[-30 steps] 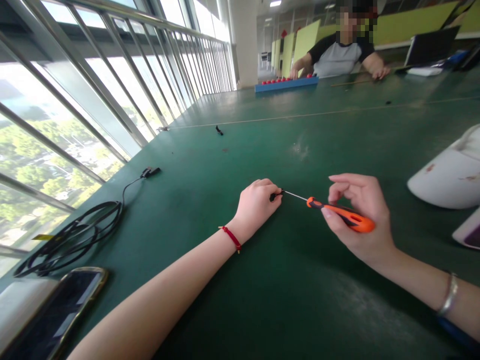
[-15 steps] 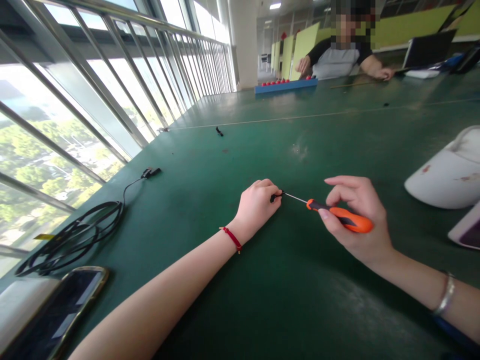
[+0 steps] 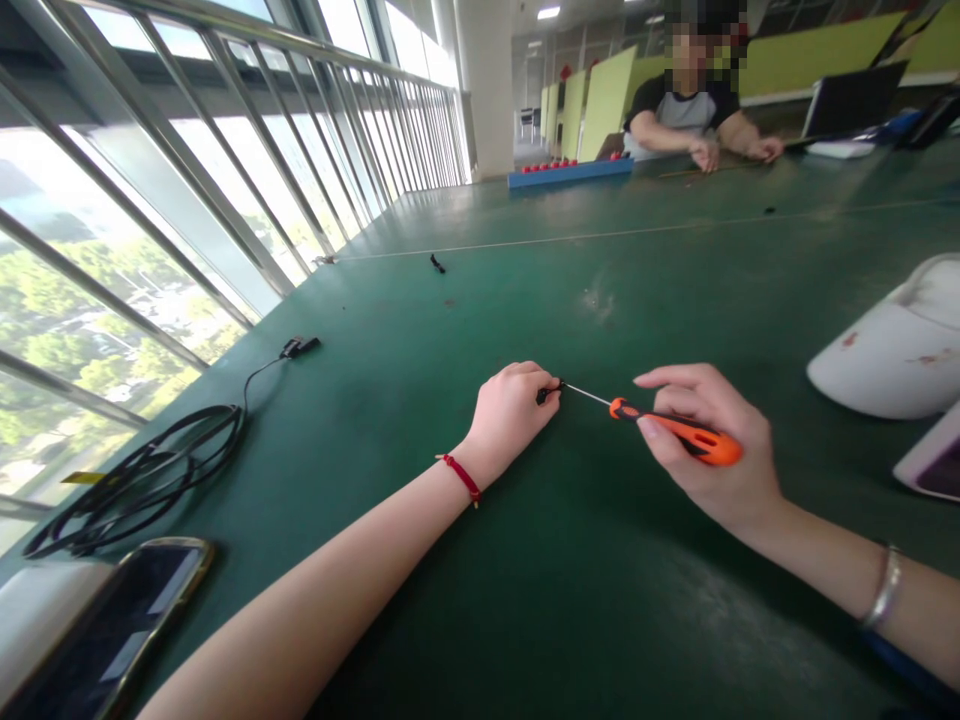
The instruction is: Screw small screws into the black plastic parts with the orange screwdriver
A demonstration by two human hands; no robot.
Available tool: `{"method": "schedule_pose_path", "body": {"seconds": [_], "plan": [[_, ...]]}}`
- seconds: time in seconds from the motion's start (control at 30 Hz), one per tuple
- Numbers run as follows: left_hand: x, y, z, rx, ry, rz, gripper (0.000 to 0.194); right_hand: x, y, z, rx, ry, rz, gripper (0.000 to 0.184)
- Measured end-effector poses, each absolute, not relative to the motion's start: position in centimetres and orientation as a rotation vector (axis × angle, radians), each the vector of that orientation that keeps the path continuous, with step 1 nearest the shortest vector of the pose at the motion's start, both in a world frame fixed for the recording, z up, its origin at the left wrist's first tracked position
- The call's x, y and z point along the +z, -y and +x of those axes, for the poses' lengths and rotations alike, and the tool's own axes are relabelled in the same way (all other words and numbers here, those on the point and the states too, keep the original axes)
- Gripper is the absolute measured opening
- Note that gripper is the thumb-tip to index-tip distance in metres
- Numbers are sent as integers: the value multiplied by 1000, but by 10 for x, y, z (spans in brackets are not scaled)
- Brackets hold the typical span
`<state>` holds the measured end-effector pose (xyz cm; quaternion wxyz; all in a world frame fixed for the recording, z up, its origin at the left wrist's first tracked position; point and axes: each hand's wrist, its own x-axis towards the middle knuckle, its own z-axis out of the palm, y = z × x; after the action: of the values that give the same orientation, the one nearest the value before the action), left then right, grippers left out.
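Near the middle of the green table (image 3: 480, 580), my left hand (image 3: 510, 415) is closed on a small black part (image 3: 545, 394), mostly hidden by the fingers. My right hand (image 3: 716, 450) grips a screwdriver (image 3: 705, 440) with an orange and black handle, thumb below and fingers above, the index finger stretched out. The thin metal shaft (image 3: 589, 394) points left, and its tip meets the black part at my left fingertips. What exactly the black part is cannot be made out.
On the left lie a coiled black cable (image 3: 150, 470) and a phone (image 3: 112, 625) beside a railing (image 3: 247, 150). A small black piece (image 3: 437, 264) lies farther off. White containers (image 3: 892, 340) stand right. Across the table a person (image 3: 686, 120) sits near a blue rack (image 3: 570, 172).
The screwdriver's handle has turned about its length, and my right fingers have shifted slightly on it. My left hand stays put. Across the table, the person's hand has come down toward the tabletop.
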<state>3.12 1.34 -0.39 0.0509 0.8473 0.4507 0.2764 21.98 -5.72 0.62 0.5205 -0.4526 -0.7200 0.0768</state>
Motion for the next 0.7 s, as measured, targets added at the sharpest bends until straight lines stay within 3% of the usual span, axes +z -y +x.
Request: {"method": "schedule_pose_path", "body": {"seconds": [0.07, 0.17, 0.47, 0.63, 0.7], "plan": [[-4, -13, 31, 843, -1365, 2584, 16, 9, 60, 219, 134, 1751, -1113, 14], [-4, -13, 31, 839, -1362, 2594, 16, 11, 62, 217, 138, 1755, -1104, 11], [-4, -13, 31, 839, -1358, 2590, 15, 5, 54, 220, 203, 1652, -970, 44], [-3, -14, 32, 836, -1383, 2558, 13, 9, 59, 219, 96, 1769, -1111, 10], [-3, -14, 32, 840, -1383, 2545, 12, 9, 60, 218, 80, 1758, -1092, 12]]}}
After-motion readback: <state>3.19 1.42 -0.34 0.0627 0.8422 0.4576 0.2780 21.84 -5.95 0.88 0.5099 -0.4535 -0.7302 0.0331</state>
